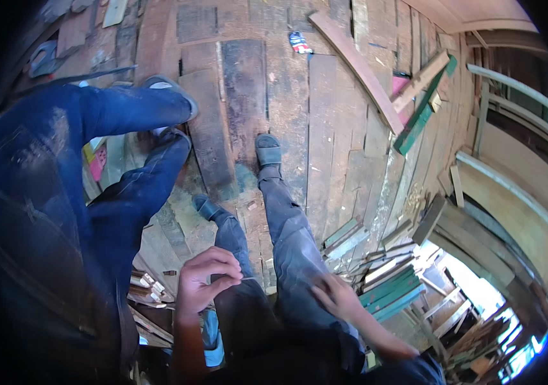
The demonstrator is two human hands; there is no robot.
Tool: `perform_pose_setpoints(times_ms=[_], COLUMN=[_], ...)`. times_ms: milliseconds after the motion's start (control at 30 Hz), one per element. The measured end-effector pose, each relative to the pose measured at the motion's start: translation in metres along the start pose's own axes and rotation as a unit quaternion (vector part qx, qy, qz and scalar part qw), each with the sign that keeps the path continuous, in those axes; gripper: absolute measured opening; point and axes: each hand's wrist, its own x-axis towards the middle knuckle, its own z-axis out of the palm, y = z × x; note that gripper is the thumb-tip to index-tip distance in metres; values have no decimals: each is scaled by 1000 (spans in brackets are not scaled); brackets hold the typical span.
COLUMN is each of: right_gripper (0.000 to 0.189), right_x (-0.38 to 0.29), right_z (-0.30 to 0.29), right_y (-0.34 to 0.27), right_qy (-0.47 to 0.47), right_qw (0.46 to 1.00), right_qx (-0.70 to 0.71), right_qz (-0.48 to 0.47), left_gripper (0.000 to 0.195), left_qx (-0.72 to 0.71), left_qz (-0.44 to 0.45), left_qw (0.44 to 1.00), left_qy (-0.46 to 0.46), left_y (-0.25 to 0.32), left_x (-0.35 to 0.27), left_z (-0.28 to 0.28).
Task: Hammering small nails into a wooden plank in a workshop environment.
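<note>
My left hand (206,278) is raised over my left thigh, its thumb and fingertips pinched together. A thin pale sliver (249,278) sticks out from between them; it is too small to tell what it is. My right hand (335,299) hovers over or rests on my right trouser leg (298,245); which of these cannot be told. Motion blurs its curled fingers, and nothing can be made out in them. Below me, my dark slip-on sandal (268,150) stands on the worn plank floor (322,96).
Close on the left is another person in blue jeans (110,110). A loose board (355,72) and a green-painted timber (425,106) lie ahead to the right. Scrap wood, including green slats (391,293), is piled at lower right. A small patterned packet (299,42) lies farther ahead.
</note>
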Motion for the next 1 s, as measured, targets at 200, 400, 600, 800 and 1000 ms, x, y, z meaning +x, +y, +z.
perform_pose_setpoints(times_ms=[200, 400, 600, 800, 1000], right_gripper=[20, 16, 38, 27, 9], right_x=[-187, -233, -278, -288, -290], right_z=[-21, 31, 185, 274, 277], right_y=[77, 42, -17, -16, -43], right_qy=[-102, -177, 222, 249, 395], right_qw=[933, 933, 933, 960, 914], right_qx=[227, 222, 282, 130, -64], right_qz=[261, 221, 17, -25, 74], left_gripper=[19, 12, 10, 10, 11], left_qx=[170, 119, 97, 116, 155], left_qz=[90, 71, 126, 111, 105], left_qw=[980, 975, 920, 876, 844], left_qy=[-42, -176, -358, -454, -503], left_y=[43, 21, 35, 67, 109], left_x=[22, 21, -40, -127, -169], left_z=[-102, -40, 50, 77, 89])
